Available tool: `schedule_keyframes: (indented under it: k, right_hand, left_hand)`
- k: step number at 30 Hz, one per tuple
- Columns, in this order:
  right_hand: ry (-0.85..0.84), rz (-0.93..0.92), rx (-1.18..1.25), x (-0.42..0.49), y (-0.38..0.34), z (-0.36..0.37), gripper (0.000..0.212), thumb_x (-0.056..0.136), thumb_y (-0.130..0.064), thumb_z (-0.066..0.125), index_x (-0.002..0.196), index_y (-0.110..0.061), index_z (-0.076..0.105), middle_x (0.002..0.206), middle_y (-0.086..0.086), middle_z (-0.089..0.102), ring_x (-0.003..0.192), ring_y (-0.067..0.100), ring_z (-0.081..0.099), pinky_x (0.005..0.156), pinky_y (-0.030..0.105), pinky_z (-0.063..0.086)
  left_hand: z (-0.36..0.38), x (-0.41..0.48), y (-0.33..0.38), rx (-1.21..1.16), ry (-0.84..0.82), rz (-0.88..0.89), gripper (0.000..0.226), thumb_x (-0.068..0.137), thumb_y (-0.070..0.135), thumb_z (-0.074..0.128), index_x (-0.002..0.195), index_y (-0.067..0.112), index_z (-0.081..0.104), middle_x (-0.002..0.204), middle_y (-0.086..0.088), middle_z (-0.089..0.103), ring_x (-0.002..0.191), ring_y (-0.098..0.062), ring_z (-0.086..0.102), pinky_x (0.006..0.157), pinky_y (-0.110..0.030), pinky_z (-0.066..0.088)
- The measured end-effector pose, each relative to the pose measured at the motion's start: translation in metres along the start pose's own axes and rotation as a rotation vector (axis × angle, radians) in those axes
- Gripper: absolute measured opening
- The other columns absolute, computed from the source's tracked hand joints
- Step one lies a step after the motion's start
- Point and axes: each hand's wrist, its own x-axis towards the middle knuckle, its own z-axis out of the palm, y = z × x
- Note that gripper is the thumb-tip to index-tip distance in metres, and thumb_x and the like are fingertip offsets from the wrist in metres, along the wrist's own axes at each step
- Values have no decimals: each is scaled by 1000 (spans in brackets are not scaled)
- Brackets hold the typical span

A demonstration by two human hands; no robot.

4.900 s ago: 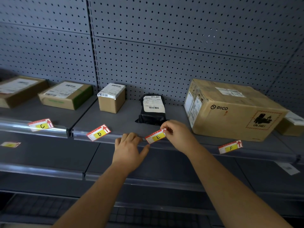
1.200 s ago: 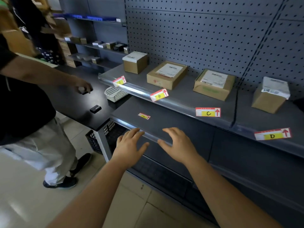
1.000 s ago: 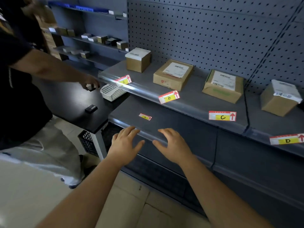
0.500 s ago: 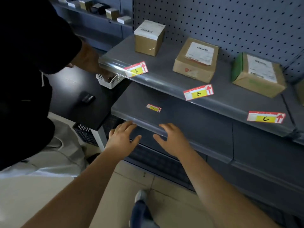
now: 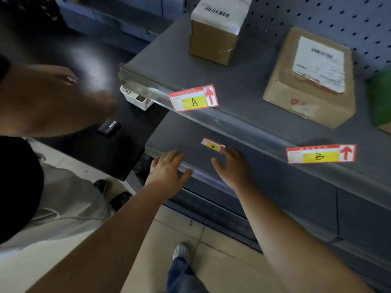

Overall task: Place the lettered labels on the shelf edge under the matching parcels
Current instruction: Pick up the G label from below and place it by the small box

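A small red-and-yellow label marked G [image 5: 212,145] lies flat on the lower grey shelf [image 5: 182,134]. My right hand [image 5: 231,167] reaches over that shelf's front edge, its fingertips at the label's right end, fingers straight. My left hand [image 5: 168,170] hovers open over the same edge, a little to the left. On the upper shelf edge [image 5: 243,125] sit label A [image 5: 193,98] under a small cardboard parcel [image 5: 215,32] and label B [image 5: 320,154] under a flatter cardboard parcel [image 5: 311,77].
Another person stands close at the left, an arm [image 5: 53,100] stretched over a black table [image 5: 118,142] with a small black device [image 5: 109,127] and a white basket [image 5: 135,98]. A green-sided parcel [image 5: 380,98] shows at the right edge. Pegboard backs the shelves.
The view has swung left from labels E and F to A and B and moved closer. Both hands, empty since leaving label E, have advanced over the lower shelf toward label G.
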Motion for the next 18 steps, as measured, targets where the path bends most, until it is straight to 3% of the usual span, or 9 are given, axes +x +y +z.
schedule_keyframes:
  k: [7, 13, 18]
  right_hand:
    - [-12, 93, -39, 48, 10, 23, 33, 89, -42, 56, 106, -15, 64, 104, 11, 67, 100, 34, 61, 82, 41, 51]
    - [-33, 86, -171, 48, 8, 36, 31, 90, -35, 56, 115, -18, 64, 121, 13, 56, 111, 36, 49, 92, 45, 43]
    - [-30, 144, -111, 20, 17, 40, 26, 89, -33, 59, 110, -21, 66, 121, 6, 52, 110, 31, 50, 91, 37, 40]
  left_hand:
    - [17, 21, -18, -32, -34, 35, 51, 89, 51, 48, 133, 26, 45, 146, 2, 36, 135, -19, 27, 108, -44, 19]
    - [14, 17, -29, -22, -48, 53, 51, 90, 51, 47, 135, 28, 42, 147, 5, 33, 136, -17, 24, 110, -41, 14]
    - [10, 9, -29, -2, -90, 94, 51, 89, 49, 49, 133, 26, 44, 146, 2, 35, 134, -19, 28, 109, -42, 15]
